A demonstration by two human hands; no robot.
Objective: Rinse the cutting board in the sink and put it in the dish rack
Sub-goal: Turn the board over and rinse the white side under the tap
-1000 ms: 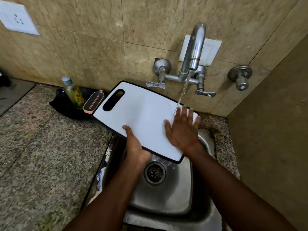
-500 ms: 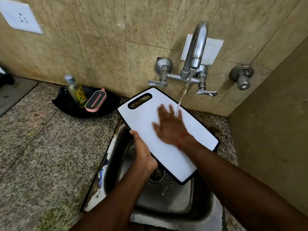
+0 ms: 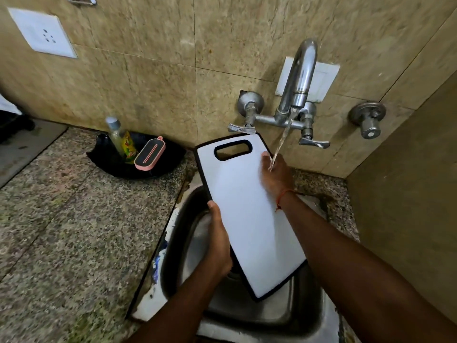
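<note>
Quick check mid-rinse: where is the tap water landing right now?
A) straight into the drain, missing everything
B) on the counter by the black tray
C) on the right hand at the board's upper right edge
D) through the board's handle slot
C: the stream from the faucet falls onto the right hand, which lies at the upper right edge of the cutting board, well right of the handle slot.

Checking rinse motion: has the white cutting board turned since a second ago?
Yes. The white black-edged cutting board swung its handle end from near the black tray toward the chrome tap.
</note>
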